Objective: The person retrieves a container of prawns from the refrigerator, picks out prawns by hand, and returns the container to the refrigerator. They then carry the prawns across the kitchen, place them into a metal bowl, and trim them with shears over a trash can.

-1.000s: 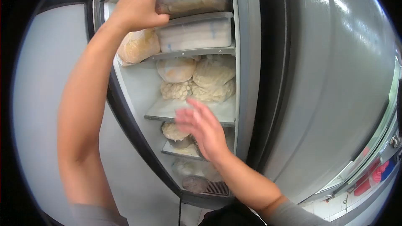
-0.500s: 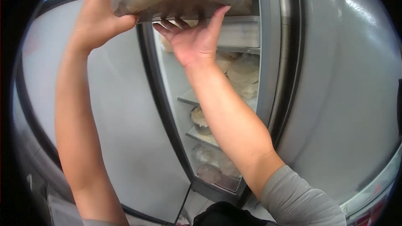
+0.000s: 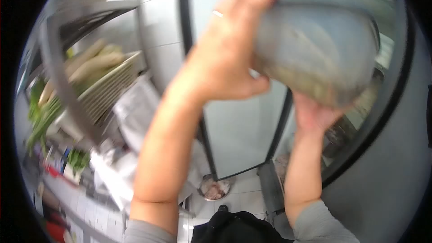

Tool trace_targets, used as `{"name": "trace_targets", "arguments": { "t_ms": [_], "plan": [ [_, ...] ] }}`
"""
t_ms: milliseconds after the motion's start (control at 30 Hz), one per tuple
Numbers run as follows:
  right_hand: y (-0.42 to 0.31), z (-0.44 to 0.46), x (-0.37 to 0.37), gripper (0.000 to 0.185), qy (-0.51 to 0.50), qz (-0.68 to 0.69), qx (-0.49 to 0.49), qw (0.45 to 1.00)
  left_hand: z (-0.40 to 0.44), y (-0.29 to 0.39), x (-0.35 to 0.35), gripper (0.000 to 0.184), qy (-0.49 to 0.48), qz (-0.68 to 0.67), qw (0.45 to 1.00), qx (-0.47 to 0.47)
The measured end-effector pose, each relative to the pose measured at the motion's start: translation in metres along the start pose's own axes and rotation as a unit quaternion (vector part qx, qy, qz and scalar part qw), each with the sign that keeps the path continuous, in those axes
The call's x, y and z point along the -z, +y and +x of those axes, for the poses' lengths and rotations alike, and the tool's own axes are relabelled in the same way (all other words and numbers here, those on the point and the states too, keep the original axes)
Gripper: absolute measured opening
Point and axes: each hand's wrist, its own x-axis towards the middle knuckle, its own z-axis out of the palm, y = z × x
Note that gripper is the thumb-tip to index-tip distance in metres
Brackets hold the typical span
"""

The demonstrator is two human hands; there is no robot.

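Observation:
A cloudy, see-through plastic container (image 3: 319, 47) with yellowish contents along its lower part is held up in front of me, blurred by motion. My left hand (image 3: 234, 47) grips its left side, fingers over the upper edge and thumb lower down. From underneath, my right hand (image 3: 317, 112) supports the container with the palm up; most of its fingers are hidden by it. What exactly lies inside cannot be made out. Behind the container stands an open refrigerator, its glass-like door (image 3: 243, 135) swung out.
On the left, a metal rack (image 3: 85, 121) holds a pale slatted basket (image 3: 112, 87) with long pale vegetables and greens. A bowl of pinkish pieces (image 3: 213, 188) sits on the tiled floor by the door. White bags or cloths (image 3: 117, 175) hang near the rack.
My view has turned left, bringing the rack and floor bowl into sight. The container, held in both hands, has come lower in view and away from the refrigerator shelves.

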Motion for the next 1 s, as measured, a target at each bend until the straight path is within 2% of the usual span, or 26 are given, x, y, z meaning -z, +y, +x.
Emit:
{"name": "trace_targets", "arguments": {
  "t_ms": [67,267,400,567,667,833,900,1000],
  "plan": [
    [-0.005,-0.028,0.015,0.099,0.045,0.045,0.000,0.998,-0.028,0.023,0.010,0.114,-0.043,-0.006,0.998,0.053],
    [0.010,-0.106,0.009,0.097,0.061,0.041,-0.054,0.996,-0.105,0.078,0.058,0.118,-0.071,-0.035,0.988,0.130],
    [0.020,-0.164,-0.012,0.095,0.055,0.039,-0.084,0.994,-0.131,0.112,0.113,0.105,-0.077,-0.066,0.987,0.128],
    [0.048,-0.241,-0.063,0.093,0.036,0.044,-0.126,0.990,-0.155,0.156,0.198,0.105,-0.047,0.000,0.995,0.089],
    [0.071,-0.293,-0.114,0.092,0.011,0.065,-0.156,0.986,-0.160,0.193,0.287,0.085,-0.037,0.031,0.994,0.098],
    [0.125,-0.369,-0.208,0.091,-0.025,0.111,-0.230,0.967,-0.155,0.246,0.438,0.083,-0.094,0.132,0.982,0.102],
    [0.145,-0.399,-0.243,0.090,-0.037,0.134,-0.258,0.956,-0.155,0.266,0.485,0.102,-0.093,0.201,0.971,0.094],
    [0.178,-0.443,-0.292,0.089,-0.054,0.170,-0.306,0.935,-0.158,0.301,0.552,0.094,-0.121,0.250,0.953,0.119]
  ]
}}
